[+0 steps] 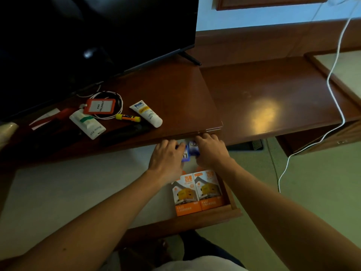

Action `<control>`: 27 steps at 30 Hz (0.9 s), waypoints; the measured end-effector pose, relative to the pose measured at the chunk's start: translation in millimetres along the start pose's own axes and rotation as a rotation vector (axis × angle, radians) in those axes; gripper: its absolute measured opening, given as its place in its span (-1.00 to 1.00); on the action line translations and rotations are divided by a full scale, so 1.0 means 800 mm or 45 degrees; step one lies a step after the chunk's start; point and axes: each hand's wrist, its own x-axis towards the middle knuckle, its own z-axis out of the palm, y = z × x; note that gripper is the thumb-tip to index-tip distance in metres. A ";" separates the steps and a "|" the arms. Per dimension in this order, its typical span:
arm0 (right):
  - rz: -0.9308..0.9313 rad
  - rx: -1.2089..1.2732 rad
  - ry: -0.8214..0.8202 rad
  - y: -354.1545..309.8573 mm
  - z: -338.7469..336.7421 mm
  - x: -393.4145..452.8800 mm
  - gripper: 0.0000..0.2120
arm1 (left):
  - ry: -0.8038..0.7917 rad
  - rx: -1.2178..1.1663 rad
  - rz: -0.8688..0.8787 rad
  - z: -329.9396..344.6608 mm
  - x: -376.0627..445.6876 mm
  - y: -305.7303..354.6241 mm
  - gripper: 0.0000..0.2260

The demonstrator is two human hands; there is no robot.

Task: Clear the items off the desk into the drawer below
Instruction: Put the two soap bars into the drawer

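The wooden drawer (214,216) is pulled out below the desk (175,98). Two orange charger boxes (197,192) lie side by side at its front. Deeper in, under the desk edge, my left hand (166,159) and my right hand (210,151) each grip a small blue-and-white box (188,153); the boxes touch one another and are mostly hidden by my fingers. On the desk lie a white tube with yellow label (146,113), a yellow stick (128,117), an orange badge holder (100,106) with its cord, a white pouch (88,124) and a dark object (125,132).
A black TV screen (88,36) stands at the back left of the desk. A white cable (332,90) trails across the lower right desk section and down to the floor. Red and white items (48,118) lie at the far left.
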 end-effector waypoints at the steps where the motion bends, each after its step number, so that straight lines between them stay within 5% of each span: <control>1: -0.010 -0.023 -0.005 0.000 0.007 -0.001 -0.45 | -0.040 0.003 -0.009 0.007 0.000 0.000 -0.39; 20: -0.066 -0.146 -0.325 0.017 0.092 0.082 -0.66 | -0.523 0.037 -0.279 0.112 0.079 -0.033 -0.47; 27: -0.061 -0.049 -0.379 0.020 0.091 0.083 -0.62 | -0.416 -0.298 -0.392 0.120 0.058 -0.053 -0.36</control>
